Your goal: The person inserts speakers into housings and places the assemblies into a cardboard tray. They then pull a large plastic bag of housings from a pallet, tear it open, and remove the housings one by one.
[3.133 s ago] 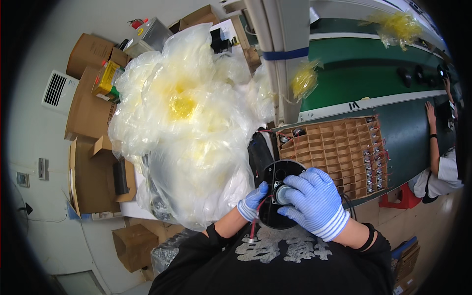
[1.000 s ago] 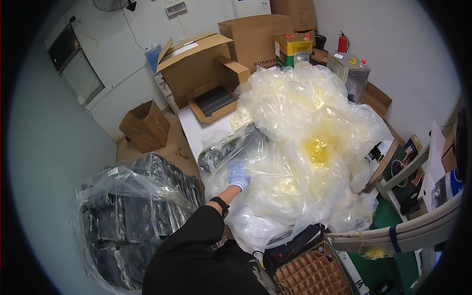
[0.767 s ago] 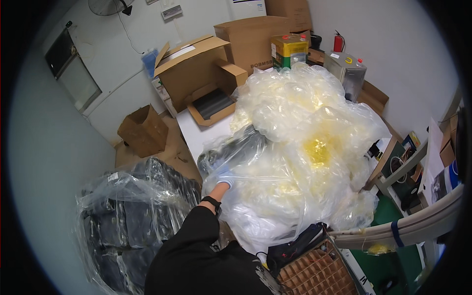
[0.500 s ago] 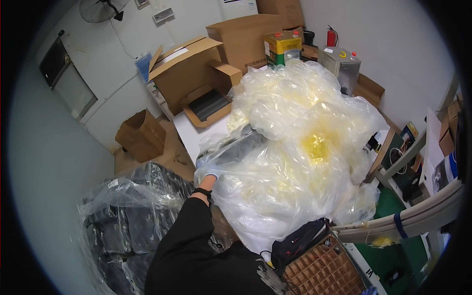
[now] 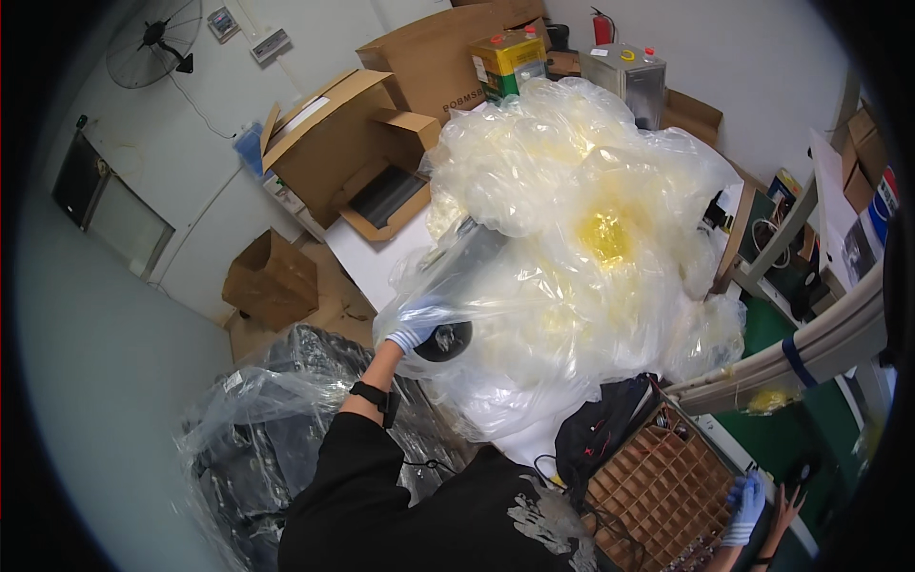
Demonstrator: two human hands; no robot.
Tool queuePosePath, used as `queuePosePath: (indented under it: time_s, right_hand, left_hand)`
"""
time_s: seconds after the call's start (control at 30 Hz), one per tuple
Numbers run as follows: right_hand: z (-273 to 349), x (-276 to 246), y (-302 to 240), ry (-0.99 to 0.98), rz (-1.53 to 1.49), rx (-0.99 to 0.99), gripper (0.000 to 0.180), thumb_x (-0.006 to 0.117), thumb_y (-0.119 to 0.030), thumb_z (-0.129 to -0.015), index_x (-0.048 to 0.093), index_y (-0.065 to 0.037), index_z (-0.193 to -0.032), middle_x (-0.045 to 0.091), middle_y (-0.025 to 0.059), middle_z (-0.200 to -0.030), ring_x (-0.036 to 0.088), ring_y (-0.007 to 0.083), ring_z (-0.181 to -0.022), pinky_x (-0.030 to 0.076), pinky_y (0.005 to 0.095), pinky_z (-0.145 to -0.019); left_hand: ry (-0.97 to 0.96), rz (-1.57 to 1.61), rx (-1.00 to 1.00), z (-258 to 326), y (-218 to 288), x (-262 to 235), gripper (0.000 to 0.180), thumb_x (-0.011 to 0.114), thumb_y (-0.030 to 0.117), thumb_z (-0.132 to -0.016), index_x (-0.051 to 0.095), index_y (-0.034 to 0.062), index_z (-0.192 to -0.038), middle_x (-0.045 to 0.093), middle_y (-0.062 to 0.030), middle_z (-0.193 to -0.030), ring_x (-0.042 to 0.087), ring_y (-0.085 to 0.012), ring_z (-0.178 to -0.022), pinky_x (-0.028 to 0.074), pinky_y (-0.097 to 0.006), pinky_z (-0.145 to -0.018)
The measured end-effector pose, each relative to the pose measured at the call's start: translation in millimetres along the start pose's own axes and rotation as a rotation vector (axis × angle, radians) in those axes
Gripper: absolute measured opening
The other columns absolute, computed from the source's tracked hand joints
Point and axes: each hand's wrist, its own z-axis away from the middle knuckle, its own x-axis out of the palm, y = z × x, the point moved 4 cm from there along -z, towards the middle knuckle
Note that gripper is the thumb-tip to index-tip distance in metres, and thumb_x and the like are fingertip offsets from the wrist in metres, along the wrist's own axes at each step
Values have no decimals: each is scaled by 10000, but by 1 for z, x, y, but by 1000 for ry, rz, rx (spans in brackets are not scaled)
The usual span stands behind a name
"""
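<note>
— What are we holding at the centre left of the frame?

— Our left hand (image 5: pixel 416 324), in a pale blue glove, is closing its fingers on a round black disc-shaped part (image 5: pixel 444 340), just under the edge of the big heap of clear, yellowish plastic bags (image 5: pixel 581 238).

— And our right hand (image 5: pixel 746 505)?

— It is sitting at the lower right, gloved too, beside the brown cardboard divider tray (image 5: pixel 662 486); we cannot tell whether it is gripping anything.
</note>
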Motion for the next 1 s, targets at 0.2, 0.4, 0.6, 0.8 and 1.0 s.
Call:
queuePosePath:
  time_s: [0.2,0.4,0.6,0.8,1.0]
  right_hand:
    - [45,95,-53,-143,118,-25,230,531,-72,-847,512,-1,-1064,587,54,-820,540,99,-671,457,220,-610]
    - [115,216,-148,-407,442,-520,323,709,-59,-665,589,2,-959,612,101,-852,605,187,-736,486,274,-673]
    - [145,252,-178,-32,757,-963,492,640,-527,-683,556,-85,-884,495,81,-777,491,247,-659,380,350,-583]
    - [157,244,-164,22,923,-943,349,717,-357,-655,560,-81,-801,506,59,-680,505,226,-584,402,341,-524]
    - [163,249,-163,-146,981,-1039,168,624,-228,-753,542,-83,-730,478,49,-617,498,213,-558,405,329,-484]
  left_hand:
    - [-189,658,59,15,96,25,284,581,213,-841,608,35,-1060,629,-134,-1015,598,-231,-912,456,-315,-842]
    - [-355,976,11,50,221,42,347,516,126,-891,486,0,-1212,572,-97,-1086,529,-148,-982,419,-274,-895]
    - [-629,1188,92,91,303,45,425,490,112,-904,382,-17,-1294,490,-95,-1210,480,-141,-1051,376,-259,-933]
    - [-618,1034,294,107,329,51,401,486,113,-906,405,-18,-1276,513,-123,-1180,489,-149,-1052,397,-266,-926]
    - [-780,1213,91,103,329,74,369,574,117,-865,506,-27,-1198,565,-106,-1138,530,-128,-997,429,-241,-886]
